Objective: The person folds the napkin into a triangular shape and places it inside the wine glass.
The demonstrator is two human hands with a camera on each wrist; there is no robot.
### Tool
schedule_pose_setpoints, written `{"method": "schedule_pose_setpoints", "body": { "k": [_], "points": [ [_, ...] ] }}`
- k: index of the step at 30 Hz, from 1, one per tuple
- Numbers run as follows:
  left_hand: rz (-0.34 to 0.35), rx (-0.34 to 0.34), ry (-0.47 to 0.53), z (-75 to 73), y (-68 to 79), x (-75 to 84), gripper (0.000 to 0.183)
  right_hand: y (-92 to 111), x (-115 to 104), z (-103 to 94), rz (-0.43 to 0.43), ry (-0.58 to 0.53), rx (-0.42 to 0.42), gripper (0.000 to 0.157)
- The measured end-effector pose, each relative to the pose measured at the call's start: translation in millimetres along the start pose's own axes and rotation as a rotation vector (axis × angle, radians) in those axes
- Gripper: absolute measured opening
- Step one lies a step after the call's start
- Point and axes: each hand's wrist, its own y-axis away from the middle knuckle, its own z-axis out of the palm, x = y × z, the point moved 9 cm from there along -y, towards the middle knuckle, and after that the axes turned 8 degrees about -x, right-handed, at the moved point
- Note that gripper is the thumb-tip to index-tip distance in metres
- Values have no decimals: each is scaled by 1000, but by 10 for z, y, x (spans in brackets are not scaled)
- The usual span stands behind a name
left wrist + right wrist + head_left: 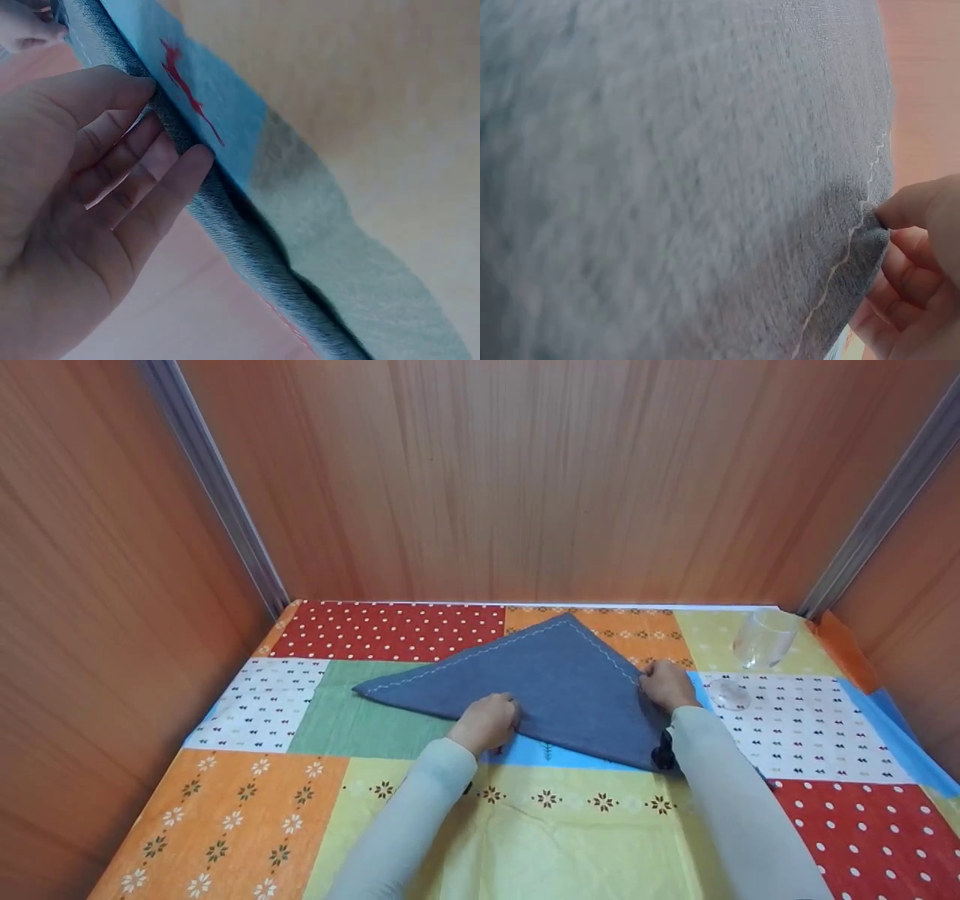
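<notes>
A grey-blue cloth napkin (555, 682) with a zigzag pale stitch along its hem lies folded into a triangle, its peak toward the back wall. My left hand (487, 721) is at the middle of the near folded edge. In the left wrist view, the thumb and fingertips of this hand (97, 172) meet at that rolled fold (225, 217). On the right slanting side, my right hand (667, 686) pinches the stitched hem. Thumb and forefinger of that hand (922, 262) grip the hem close up in the right wrist view, lifting it slightly.
A clear stemmed glass (765, 639) stands right of my right hand, its round foot (729, 694) on the cloth. A patchwork tablecloth (225, 810) covers the table. Wood-grain panels (480, 480) enclose the back and both sides.
</notes>
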Motion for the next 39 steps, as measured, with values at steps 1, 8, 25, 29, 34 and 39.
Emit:
{"method": "schedule_pose_setpoints", "body": {
  "k": [1,8,25,29,34,39],
  "points": [
    [-5,7,11,-5,-13,-30,8,2,-7,-2,-13,5,6,27],
    [-84,61,73,-39,-129,-253,14,27,4,-17,-51,-15,37,40],
    [-142,11,55,-73,-189,-332,19,-15,105,72,-34,-177,-69,41],
    [-78,14,66,-92,-156,-193,13,-31,101,40,-61,-187,-20,44],
    [-45,30,65,-98,-179,-129,11,-30,80,15,-60,-130,35,39],
    [-76,25,91,-72,-216,-204,14,-10,73,6,-52,-125,58,32]
  ]
}}
